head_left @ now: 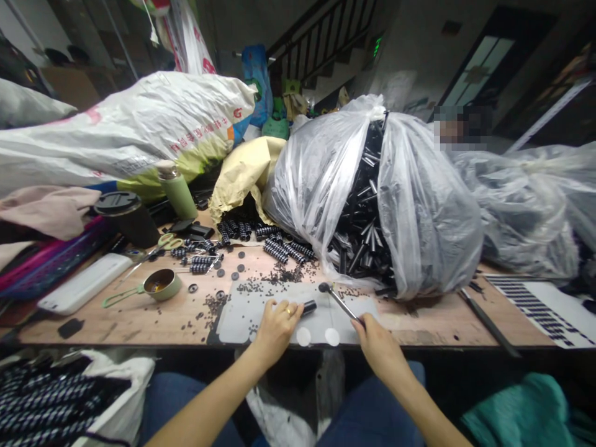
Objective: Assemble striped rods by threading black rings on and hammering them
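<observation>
My left hand (277, 324) is closed on a short black tube (308, 307) that lies on a grey mat (242, 313) at the table's front edge. In my right hand (376, 343) I grip the handle of a small metal hammer (336, 299), whose dark head (323, 287) hovers just beyond the tube's end. Two white discs (318, 336) lie on the mat between my hands. Small black beads and washers (261, 282) are scattered on the mat and table ahead.
A big clear plastic bag of black tubes (382, 198) fills the table's middle right. Black coiled springs (279, 247) spill from yellow paper. At left lie a green measuring cup (161, 285), scissors (161, 245), a white case (84, 284), a green bottle (179, 189), a dark cup (128, 217). A person sits behind the bags.
</observation>
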The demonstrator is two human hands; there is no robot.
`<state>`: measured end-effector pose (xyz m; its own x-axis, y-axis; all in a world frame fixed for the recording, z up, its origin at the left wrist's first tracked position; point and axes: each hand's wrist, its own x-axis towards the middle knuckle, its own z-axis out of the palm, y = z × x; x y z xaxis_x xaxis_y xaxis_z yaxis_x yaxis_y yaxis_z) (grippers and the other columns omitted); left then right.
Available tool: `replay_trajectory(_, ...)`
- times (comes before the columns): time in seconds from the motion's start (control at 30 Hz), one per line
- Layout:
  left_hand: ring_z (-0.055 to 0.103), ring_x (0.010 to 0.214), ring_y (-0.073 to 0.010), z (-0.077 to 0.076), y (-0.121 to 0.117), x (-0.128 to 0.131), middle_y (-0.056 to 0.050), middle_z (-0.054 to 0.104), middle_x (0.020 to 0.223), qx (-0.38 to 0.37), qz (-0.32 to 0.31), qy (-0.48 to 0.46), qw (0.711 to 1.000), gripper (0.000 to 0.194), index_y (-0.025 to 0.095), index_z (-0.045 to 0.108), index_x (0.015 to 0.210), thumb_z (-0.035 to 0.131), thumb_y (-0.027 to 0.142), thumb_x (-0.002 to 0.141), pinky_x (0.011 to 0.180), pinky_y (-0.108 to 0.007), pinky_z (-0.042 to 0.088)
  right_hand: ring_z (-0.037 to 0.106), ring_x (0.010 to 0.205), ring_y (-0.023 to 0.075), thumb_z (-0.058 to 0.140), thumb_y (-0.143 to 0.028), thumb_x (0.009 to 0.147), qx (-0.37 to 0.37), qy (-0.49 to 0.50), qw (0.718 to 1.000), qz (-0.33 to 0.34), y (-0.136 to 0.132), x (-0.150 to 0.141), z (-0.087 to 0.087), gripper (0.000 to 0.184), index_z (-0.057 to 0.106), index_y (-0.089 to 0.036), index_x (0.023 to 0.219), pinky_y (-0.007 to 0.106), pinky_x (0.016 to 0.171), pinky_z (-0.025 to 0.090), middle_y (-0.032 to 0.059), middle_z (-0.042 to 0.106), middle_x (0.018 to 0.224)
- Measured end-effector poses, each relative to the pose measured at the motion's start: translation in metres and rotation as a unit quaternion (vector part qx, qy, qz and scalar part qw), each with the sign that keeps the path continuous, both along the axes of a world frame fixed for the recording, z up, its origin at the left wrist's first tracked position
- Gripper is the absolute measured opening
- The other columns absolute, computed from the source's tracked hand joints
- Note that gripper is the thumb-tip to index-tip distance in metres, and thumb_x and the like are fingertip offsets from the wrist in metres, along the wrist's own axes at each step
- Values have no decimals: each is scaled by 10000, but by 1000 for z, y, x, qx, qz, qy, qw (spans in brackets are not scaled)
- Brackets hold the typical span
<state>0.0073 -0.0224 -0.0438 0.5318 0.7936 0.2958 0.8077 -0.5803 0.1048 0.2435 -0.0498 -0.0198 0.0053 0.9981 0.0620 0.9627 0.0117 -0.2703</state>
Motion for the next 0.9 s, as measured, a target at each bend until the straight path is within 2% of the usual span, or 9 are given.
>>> replay_trajectory(0.1,512,982,-213,3,0,0,-94,591,1061,10,9,13,1000,411,190,443,1210,381,54,827,847,-443,341,597,567,190,163,-401,912,10,82,997,5,-16,-9,3,363,455,-223,789,257,518,379,23,594,602)
replay_trajectory(0.23,519,1012,-223,0,-4,10,-109,592,1086,7,27,28,999,419,163,428,1230,380,70,824,867,-447,356,564,449,200,110,-454,897,-18,53,998,25,-25,-24,5,446,430,-237,675,257,437,306,11,545,475)
replay_trajectory(0.37,348,1223,-272,-9,-15,32,-180,439,1289,14,55,17,998,469,58,358,1280,361,247,851,972,-451,287,548,451,169,131,-428,909,21,135,989,56,-29,-42,24,404,423,-242,699,239,445,321,-4,538,497)
replay_trajectory(0.43,284,1260,-289,-16,-19,39,-199,387,1324,9,59,6,998,531,19,335,1286,355,307,841,1001,-449,249,550,466,155,124,-401,915,34,155,983,91,-31,-56,32,396,433,-237,730,228,452,331,4,555,535)
replay_trajectory(0.6,284,1259,-294,-26,-16,39,-209,356,1340,4,31,-13,999,519,1,315,1290,339,200,812,992,-439,266,587,492,185,159,-368,917,-49,1,988,147,-29,-83,24,390,457,-222,712,242,442,295,30,601,572)
replay_trajectory(0.67,383,1192,-288,-22,-13,37,-209,443,1266,-25,33,-23,999,478,10,359,1264,336,160,811,939,-426,335,605,535,189,151,-357,922,-57,13,987,149,-24,-80,21,381,446,-227,719,242,462,305,21,608,587)
replay_trajectory(0.77,541,965,-244,-3,-7,34,-147,603,1005,-102,26,-37,994,364,94,514,1122,342,92,801,795,-365,432,605,540,188,145,-386,921,-46,41,992,110,-14,-63,21,369,421,-234,730,244,479,320,2,600,566)
replay_trajectory(0.83,565,853,-231,14,3,29,-110,623,864,-146,-1,-49,988,267,142,575,1005,402,137,801,718,-333,449,608,539,203,160,-395,918,-36,11,997,62,-7,-47,19,356,421,-233,737,253,476,317,8,601,555)
replay_trajectory(0.9,563,847,-234,30,25,21,-109,620,856,-164,40,-85,982,217,156,581,967,459,218,799,718,-325,442,613,549,216,194,-391,914,-26,-38,999,22,0,-30,11,334,432,-232,743,261,472,312,19,615,574)
